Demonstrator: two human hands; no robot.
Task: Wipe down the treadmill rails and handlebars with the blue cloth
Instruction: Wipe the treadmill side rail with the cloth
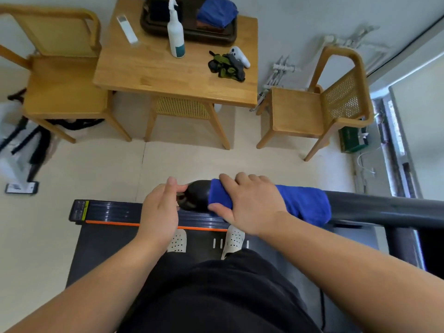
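The blue cloth (pixel 304 203) is draped over the treadmill's dark handlebar (pixel 384 207), near the bar's rounded left end (pixel 198 194). My right hand (pixel 249 203) wraps round the cloth and the bar, fingers over the far side and thumb on the near side. My left hand (pixel 159 207) hovers beside the bar's end, fingers loosely bent, thumb close to the end cap; I cannot see it holding anything. The treadmill deck (pixel 108 210) with its orange stripe lies below, and my feet in white sandals stand on the belt.
A wooden table (pixel 168 75) stands ahead with a spray bottle (pixel 176 37), a dark tray holding folded blue fabric (pixel 217 12), a white remote and a game controller. Wooden chairs (pixel 319 111) flank it. A window frame runs along the right.
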